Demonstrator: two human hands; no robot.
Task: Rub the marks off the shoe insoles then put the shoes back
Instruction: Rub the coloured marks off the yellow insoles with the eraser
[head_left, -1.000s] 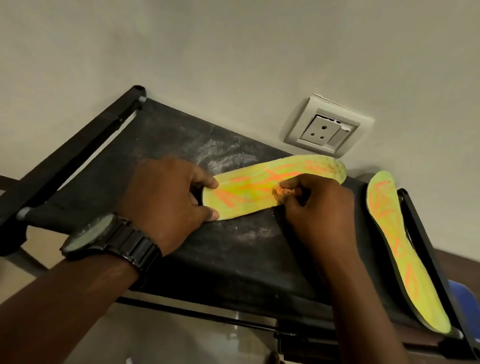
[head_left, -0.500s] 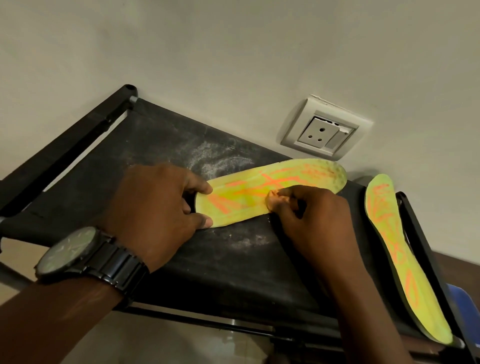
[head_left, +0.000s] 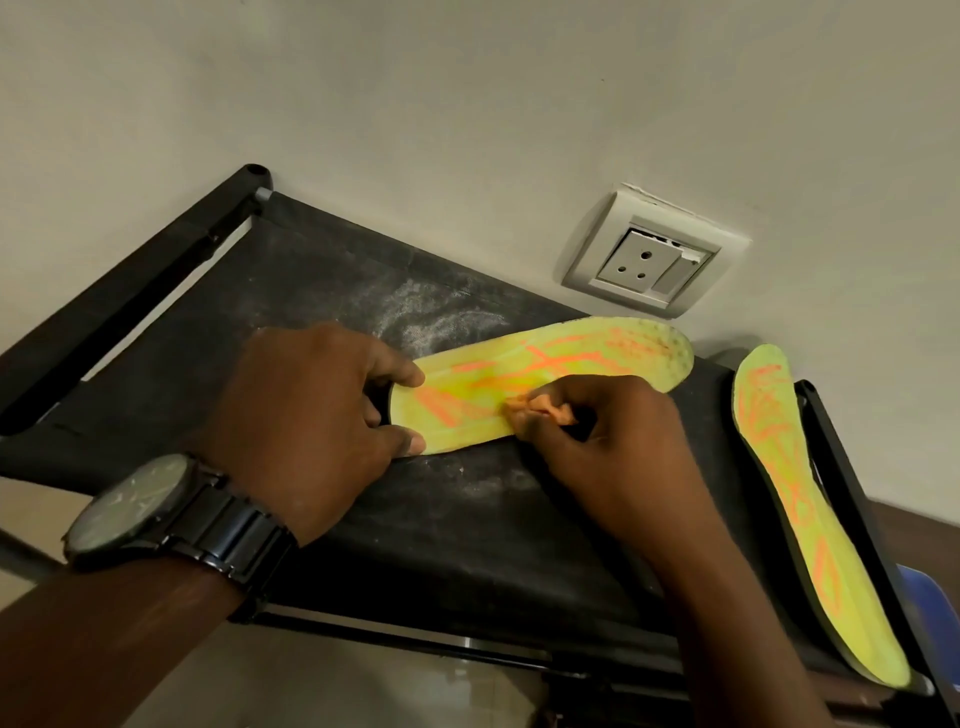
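Mid-frame, your left hand (head_left: 311, 415) fingers clamp the insole (head_left: 597, 358) at its heel; right hand (head_left: 623, 452) fingers pinch an eraser (head_left: 551, 411) against it.

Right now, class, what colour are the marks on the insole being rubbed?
Orange marks on a yellow-green insole, clearest in the head view.

The left forearm comes in from the lower left, a dark watch (head_left: 130, 506) on its wrist. The left hand (head_left: 311, 415) lies knuckles up, its forefinger and thumb spread to either side of the heel end of an insole (head_left: 571, 358), with the other fingers curled under. The right forearm rises from the lower right. The right hand (head_left: 613, 441) is bent at the wrist and curled tight, thumb and fingertips pinching a small orange-stained eraser (head_left: 545, 410) down against the insole.
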